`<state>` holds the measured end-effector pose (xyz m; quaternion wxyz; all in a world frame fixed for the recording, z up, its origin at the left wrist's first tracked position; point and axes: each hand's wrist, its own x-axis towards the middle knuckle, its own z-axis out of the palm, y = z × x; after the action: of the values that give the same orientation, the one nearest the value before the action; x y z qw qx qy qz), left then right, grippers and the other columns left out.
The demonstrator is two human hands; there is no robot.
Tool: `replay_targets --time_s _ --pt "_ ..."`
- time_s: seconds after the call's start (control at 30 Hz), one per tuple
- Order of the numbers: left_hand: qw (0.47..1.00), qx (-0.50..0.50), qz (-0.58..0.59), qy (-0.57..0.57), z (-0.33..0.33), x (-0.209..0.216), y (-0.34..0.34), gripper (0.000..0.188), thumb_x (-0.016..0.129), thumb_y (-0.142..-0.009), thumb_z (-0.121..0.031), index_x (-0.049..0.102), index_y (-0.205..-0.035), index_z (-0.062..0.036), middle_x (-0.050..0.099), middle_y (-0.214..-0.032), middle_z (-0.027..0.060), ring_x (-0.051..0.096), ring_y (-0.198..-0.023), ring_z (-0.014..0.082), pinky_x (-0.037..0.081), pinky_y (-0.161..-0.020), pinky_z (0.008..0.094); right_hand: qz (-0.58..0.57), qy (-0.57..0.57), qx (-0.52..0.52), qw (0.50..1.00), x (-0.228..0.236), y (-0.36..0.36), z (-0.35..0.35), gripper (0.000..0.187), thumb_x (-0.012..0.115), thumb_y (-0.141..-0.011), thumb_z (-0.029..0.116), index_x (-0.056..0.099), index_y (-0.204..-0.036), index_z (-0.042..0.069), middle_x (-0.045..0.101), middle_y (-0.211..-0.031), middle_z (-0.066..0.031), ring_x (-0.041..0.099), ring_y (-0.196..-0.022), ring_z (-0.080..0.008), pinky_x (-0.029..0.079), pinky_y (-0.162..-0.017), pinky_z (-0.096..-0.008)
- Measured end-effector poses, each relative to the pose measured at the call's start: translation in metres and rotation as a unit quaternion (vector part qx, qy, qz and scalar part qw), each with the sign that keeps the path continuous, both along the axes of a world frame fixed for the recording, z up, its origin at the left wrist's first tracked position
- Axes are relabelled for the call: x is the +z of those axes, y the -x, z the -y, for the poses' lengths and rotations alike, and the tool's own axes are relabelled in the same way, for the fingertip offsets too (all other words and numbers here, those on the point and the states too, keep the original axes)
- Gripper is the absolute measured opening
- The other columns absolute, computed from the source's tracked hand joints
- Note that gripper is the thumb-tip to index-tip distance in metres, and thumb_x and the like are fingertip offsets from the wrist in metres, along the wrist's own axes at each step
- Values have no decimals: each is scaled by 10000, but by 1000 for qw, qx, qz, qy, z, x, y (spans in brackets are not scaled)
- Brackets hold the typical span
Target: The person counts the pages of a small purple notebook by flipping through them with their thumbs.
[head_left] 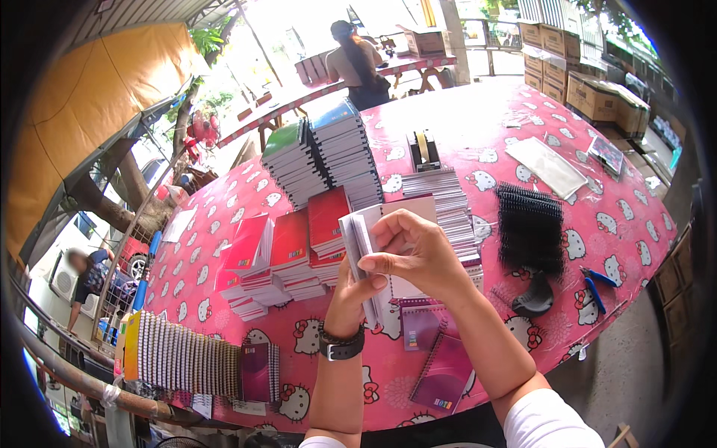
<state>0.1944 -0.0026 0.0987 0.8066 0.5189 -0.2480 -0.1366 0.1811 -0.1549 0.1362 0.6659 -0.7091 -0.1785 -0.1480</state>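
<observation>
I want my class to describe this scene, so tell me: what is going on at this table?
A person stands at a table with a pink cartoon-cat cloth and holds a stack of white pages in both hands: the left hand grips it from below, the right hand pinches its top with the fingers. Around it lie red-covered pads, purple spiral notebooks, black binding combs and blue pliers. Another person sits farther back.
</observation>
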Motion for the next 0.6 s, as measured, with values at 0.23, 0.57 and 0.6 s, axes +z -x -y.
replay_targets --time_s 0.23,0.57,0.6 --pt "1000 -3 10 9 0 -4 -4 734 705 -701 -250 370 -1286 41 503 -1216 121 478 -1134 198 357 -958 337 3 -2 4 1000 0 1 -1 419 809 -688 248 588 -931 -12 601 -790 -33 562 -697 -65 460 -622 -198" --pt "999 19 -24 28 4 2 5 714 692 -688 -247 383 -1265 38 528 -1148 117 525 -1055 190 423 -877 310 3 -43 11 999 -4 -2 -1 429 797 -687 336 592 -863 3 580 -759 -30 538 -657 -79 468 -586 -234" --pt "999 19 -25 31 4 1 4 717 688 -686 -253 382 -1265 40 526 -1150 119 526 -1052 192 428 -873 312 -2 -47 13 999 -4 -2 -1 420 796 -690 323 590 -867 3 580 -755 -30 537 -656 -77 466 -584 -233"
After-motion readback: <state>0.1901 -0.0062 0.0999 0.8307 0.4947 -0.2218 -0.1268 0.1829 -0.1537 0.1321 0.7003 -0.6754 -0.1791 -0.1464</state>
